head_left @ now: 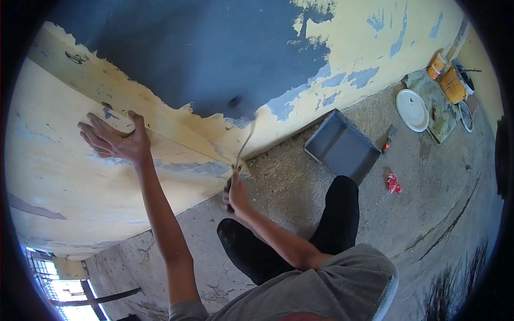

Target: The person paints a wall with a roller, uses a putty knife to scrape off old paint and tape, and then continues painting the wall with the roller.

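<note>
My left hand (113, 140) lies flat and open against the yellow wall (80, 192), fingers spread. My right hand (234, 195) grips the handle of a paint roller; its thin metal frame (245, 143) rises to the blurred roller head (235, 102) on the dark blue painted area (203, 53). Blue paint covers the upper middle of the wall, with patchy yellow around it. My legs in black trousers (300, 235) are folded on the concrete floor below.
A grey paint tray (341, 146) rests on the floor by the wall. Beyond it lie a small dark tool (389, 137), a red scrap (393, 183), a white lid (412, 109), and orange buckets (453, 84) on a sheet. A barred window (59, 286) shows at lower left.
</note>
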`<state>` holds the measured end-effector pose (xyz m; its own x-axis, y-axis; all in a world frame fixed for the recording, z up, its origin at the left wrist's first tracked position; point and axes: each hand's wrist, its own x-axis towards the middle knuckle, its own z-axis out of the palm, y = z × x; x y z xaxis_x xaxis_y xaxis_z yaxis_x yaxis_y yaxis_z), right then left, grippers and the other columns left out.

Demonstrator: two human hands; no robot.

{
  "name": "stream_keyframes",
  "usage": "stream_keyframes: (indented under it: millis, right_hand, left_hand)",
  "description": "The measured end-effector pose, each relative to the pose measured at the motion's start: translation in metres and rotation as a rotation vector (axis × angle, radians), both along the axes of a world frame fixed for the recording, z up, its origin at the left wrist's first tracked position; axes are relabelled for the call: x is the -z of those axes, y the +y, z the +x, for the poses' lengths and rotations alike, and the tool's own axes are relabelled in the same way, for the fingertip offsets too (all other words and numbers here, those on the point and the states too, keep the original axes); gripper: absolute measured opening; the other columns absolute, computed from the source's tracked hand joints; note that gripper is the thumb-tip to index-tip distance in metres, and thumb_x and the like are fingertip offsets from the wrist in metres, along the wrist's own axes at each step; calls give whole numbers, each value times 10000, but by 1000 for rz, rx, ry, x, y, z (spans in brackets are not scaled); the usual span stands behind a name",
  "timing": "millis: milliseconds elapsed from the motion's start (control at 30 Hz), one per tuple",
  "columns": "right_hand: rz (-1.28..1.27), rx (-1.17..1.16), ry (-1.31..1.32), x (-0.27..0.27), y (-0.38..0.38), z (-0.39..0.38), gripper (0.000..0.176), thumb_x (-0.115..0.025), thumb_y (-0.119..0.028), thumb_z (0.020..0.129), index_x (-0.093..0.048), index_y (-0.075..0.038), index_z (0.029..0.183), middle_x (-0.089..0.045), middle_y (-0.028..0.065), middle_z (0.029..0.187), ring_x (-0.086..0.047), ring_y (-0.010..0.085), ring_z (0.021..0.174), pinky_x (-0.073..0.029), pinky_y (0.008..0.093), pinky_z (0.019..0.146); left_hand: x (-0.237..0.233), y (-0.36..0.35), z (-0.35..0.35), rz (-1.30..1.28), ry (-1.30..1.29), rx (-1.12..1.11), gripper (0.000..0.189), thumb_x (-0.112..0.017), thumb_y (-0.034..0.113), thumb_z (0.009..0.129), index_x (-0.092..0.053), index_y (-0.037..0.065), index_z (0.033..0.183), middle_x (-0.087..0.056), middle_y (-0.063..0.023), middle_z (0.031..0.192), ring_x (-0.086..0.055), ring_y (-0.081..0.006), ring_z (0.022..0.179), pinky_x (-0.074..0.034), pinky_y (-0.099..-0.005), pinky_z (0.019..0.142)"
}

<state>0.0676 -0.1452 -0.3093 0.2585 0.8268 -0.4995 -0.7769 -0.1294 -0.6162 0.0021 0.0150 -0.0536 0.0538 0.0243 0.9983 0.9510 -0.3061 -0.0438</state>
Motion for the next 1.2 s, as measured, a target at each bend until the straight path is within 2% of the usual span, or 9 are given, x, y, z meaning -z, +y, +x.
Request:
stream_keyframes:
  millis: [67,233,300,567,633,700,800,1100,1200]
  right_hand:
    - [2,-163,177,-15,-14,7,527,-324,-568,1011,-415,-136,723,-336,-31,483,-337,125,335,-297,321,324]
    - [-24,344,-132,-13,44,95,572,-349,-606,989,-352,-138,659,-358,-24,494,-346,115,335,-276,301,303]
    - [81,340,116,-37,53,134,580,-338,-623,985,-366,-144,659,-356,-33,487,-342,116,334,-268,300,311]
    - [86,54,23,1,15,-3,553,-319,-610,993,-364,-149,691,-319,-47,479,-334,104,348,-280,303,323]
    - [66,49,181,-22,15,8,550,-322,-617,990,-367,-151,699,-350,-32,513,-359,105,380,-299,306,347]
    - [-56,277,-51,-10,60,48,564,-320,-644,977,-360,-151,705,-362,-26,543,-366,113,412,-307,300,373]
    - [84,387,268,-54,62,130,565,-307,-664,969,-347,-170,700,-387,-13,562,-363,128,422,-281,286,389]
    - [1,-55,145,-38,-2,14,558,-306,-623,989,-400,-146,717,-375,-21,508,-388,118,399,-320,318,357]
    - [-100,284,-104,-45,32,85,570,-327,-629,983,-466,-120,768,-450,0,546,-457,129,433,-383,318,385]
  left_hand:
    - [1,0,1,-3,14,34,901,-635,608,756,-375,145,1484,-276,-179,1540,-227,-344,1434,-209,-594,1076]
    - [1,1,1,-9,6,-28,892,-637,567,738,-397,124,1474,-282,-194,1538,-259,-382,1417,-249,-606,1047]
    - [2,-1,1,-25,-9,-33,886,-631,568,742,-399,123,1472,-282,-194,1538,-258,-382,1417,-249,-605,1047]
    - [-1,-4,4,-13,5,42,901,-640,615,755,-391,133,1473,-267,-195,1547,-241,-360,1426,-209,-589,1076]
    - [0,-2,5,-17,8,15,885,-643,561,737,-402,122,1467,-275,-200,1539,-249,-375,1420,-236,-595,1052]
    - [-1,-2,0,-17,23,-30,872,-646,507,720,-413,112,1461,-283,-205,1531,-257,-391,1414,-263,-602,1028]
    - [2,-1,3,-40,0,-24,893,-646,571,749,-383,123,1476,-260,-206,1547,-241,-365,1425,-206,-592,1075]
    - [-1,1,1,-7,24,-30,888,-656,495,698,-408,110,1459,-288,-205,1521,-264,-400,1402,-273,-606,1005]
    - [2,0,-3,4,40,-34,896,-664,497,689,-406,120,1461,-289,-195,1522,-277,-396,1396,-282,-600,1001]
